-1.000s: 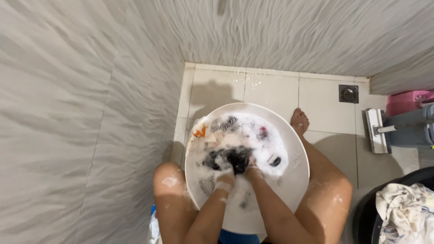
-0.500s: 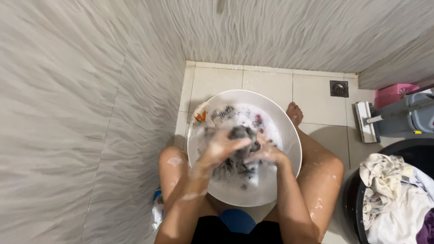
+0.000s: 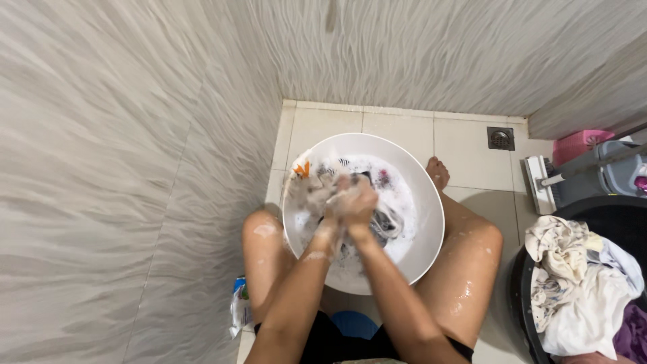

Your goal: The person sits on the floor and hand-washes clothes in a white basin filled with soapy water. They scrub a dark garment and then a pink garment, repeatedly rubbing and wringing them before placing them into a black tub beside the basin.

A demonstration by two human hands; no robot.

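A white round basin (image 3: 424, 243) full of suds and wet clothes stands on the tiled floor between my knees. My left hand (image 3: 335, 205) and my right hand (image 3: 360, 205) are pressed together above the suds, both covered in foam, gripping a dark grey garment (image 3: 384, 221) that hangs down into the water. More wet clothes lie at the basin's far side, among them a striped piece (image 3: 342, 162) and an orange-marked piece (image 3: 301, 170).
A black tub (image 3: 606, 216) piled with white and purple laundry stands at the right. A floor drain (image 3: 500, 138), a mop head (image 3: 539, 182), a grey bucket (image 3: 623, 174) and a pink basket (image 3: 578, 143) sit near the right wall. A plastic packet (image 3: 238, 307) lies by my left leg.
My hands have lifted from the suds and come together, rubbing the dark garment, and they have shifted toward the basin's far left. The view has tilted a little.
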